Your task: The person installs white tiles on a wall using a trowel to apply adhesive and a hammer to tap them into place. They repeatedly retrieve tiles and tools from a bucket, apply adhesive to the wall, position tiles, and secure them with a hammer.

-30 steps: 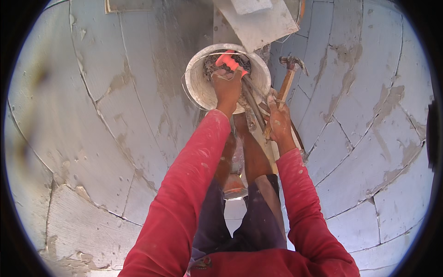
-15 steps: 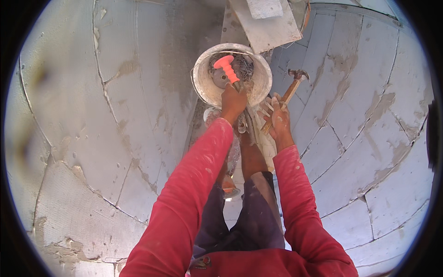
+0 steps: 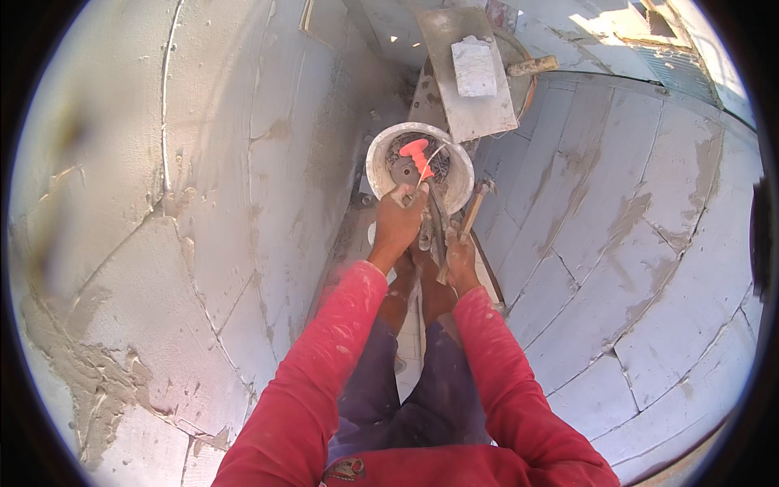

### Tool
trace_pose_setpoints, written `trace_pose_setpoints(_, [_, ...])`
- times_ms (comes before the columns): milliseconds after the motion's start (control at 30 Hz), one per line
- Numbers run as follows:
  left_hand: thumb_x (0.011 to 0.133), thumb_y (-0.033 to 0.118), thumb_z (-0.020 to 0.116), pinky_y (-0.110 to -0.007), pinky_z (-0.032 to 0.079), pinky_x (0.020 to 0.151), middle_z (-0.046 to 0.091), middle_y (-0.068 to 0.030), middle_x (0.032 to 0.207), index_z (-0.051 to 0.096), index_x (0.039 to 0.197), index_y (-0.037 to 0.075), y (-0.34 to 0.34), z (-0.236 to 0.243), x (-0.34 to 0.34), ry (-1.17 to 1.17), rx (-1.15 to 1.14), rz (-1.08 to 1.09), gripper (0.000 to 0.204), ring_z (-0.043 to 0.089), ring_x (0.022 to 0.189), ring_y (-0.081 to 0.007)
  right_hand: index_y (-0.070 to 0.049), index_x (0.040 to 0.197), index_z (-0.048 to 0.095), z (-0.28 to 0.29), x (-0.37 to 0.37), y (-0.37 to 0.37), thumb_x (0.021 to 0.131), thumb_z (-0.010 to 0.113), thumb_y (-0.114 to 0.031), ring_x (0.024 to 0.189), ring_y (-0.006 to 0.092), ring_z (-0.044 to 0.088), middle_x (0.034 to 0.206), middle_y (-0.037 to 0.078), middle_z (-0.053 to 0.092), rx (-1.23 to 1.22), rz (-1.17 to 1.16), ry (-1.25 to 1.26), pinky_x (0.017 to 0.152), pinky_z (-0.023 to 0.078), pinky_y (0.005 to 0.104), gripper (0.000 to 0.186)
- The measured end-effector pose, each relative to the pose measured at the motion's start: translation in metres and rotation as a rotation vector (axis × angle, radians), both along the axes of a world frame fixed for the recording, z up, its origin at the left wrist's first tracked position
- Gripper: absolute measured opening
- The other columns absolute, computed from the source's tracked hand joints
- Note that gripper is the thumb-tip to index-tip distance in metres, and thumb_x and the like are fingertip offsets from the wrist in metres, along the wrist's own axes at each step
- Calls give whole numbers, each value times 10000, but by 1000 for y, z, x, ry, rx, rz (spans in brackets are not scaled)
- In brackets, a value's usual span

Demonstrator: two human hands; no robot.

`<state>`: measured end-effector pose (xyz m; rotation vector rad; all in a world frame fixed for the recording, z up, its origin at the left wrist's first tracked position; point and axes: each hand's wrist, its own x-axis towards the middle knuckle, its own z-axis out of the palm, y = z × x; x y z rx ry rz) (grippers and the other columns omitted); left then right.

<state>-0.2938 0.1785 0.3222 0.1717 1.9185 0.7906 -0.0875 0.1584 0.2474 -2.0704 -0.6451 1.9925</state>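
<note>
My left hand is closed on the handle of a white, dirt-crusted bucket, at the rim nearest me. Inside are many nails and dark metal bits, under a pink-gripped tool whose dark shaft slants out over the rim past my fingers. My right hand, just right of the bucket, grips a claw hammer by its wooden handle, head upward. My legs are directly below the bucket.
Pale panel walls with grout smears curve up on the left and right. Beyond the bucket lie a board with a white block on it and a wooden-handled tool. A sunlit opening shows at top right.
The view has tilted up, showing more beyond the bucket. The bucket handle now rises across its mouth in my left hand. My right hand has drawn inward with the hammer, closer to the bucket.
</note>
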Motion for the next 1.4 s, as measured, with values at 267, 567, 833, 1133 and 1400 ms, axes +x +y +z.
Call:
trace_pose_setpoints(267, [1024, 346, 611, -368, 434, 589, 594, -41, 665, 633, 880, 1, -112, 237, 20, -200, 32, 237, 374, 537, 603, -149, 2, 1171, 644, 237, -13, -52, 985, 646, -195, 778, 154, 571, 922, 39, 638, 161, 432, -148, 719, 485, 329, 271])
trace_pose_setpoints(567, [1038, 293, 621, -288, 436, 588, 472, 63, 734, 608, 968, 118, -248, 545, -2, -434, 155, 795, 190, 456, 611, -59, -3, 1207, 651, 492, -27, -75, 981, 647, -253, 783, 157, 631, 968, 64, 686, 77, 937, -30, 727, 507, 319, 337])
trace_pose_setpoints(833, [1018, 303, 634, -361, 518, 734, 469, 54, 784, 588, 1039, 154, -393, 701, 5, -446, 155, 1252, 158, 520, 687, -111, -51, 1324, 559, 671, -90, -122, 983, 670, -350, 832, 280, 723, 1053, 161, 708, -246, 967, 59, 694, 578, 455, 467])
trace_pose_setpoints(1133, [988, 356, 663, -408, 544, 799, 476, 22, 805, 549, 1158, 79, -573, 746, 39, -341, 171, 1756, 345, 489, 684, -116, -76, 1285, 562, 801, -204, -176, 967, 699, -302, 933, 315, 744, 1095, 176, 706, -238, 1249, -92, 701, 595, 466, 414])
trace_pose_setpoints(1400, [1003, 473, 562, -417, 525, 828, 724, -163, 1067, 619, 1343, 75, -774, 702, 219, -173, -205, 1870, 526, 709, 925, -305, -54, 1189, 568, 853, -112, -239, 977, 655, -214, 897, 351, 726, 1036, 166, 677, -298, 1714, -384, 720, 602, 510, 280])
